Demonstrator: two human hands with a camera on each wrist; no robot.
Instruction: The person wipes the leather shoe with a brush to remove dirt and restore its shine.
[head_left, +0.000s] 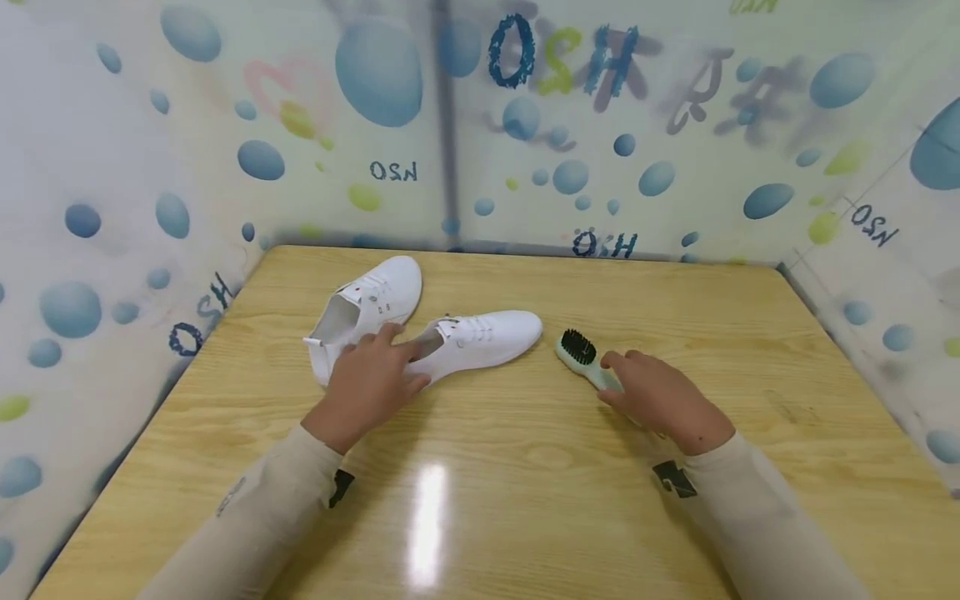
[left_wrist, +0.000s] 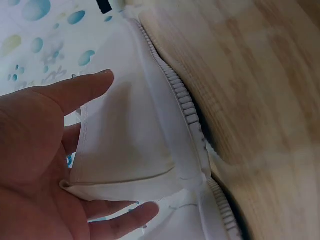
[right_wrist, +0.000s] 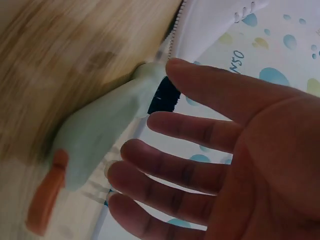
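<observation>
Two white lace-up shoes sit on the table. One shoe point(head_left: 495, 337) lies with its toe to the right, and the other shoe point(head_left: 396, 292) stands behind it, angled away. My left hand point(head_left: 371, 383) is at the heel of the front shoe, thumb along one side and fingers partly hidden beyond it. In the left wrist view those fingers look extended around the heel point(left_wrist: 125, 145). A pale green brush point(head_left: 592, 371) with black bristles facing up lies to the right. Over its handle point(right_wrist: 95, 130) hovers my right hand point(head_left: 663, 400), fingers spread and holding nothing.
The wooden table point(head_left: 517, 467) meets patterned walls point(head_left: 570, 150) at the back and on both sides. An orange loop point(right_wrist: 45, 195) hangs from the brush handle's end. Dark patches point(head_left: 675, 479) show at both sleeve cuffs.
</observation>
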